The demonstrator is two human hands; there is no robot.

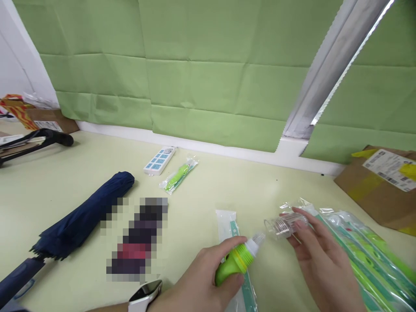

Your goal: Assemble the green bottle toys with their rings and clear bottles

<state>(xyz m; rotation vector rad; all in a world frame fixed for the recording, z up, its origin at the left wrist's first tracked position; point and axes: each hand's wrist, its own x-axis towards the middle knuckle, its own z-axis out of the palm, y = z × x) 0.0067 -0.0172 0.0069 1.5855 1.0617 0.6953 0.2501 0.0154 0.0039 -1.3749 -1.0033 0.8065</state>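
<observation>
Step in hand looks like uncapping: left hand (208,271) grips the green brush (234,263), bristle tip exposed and raised just above the surface (227,182). Right hand (320,255) pinches the clear cap (282,226), just beside the tip, apart. Next move likely calls for steady alignment or setting the cap aside.
</observation>
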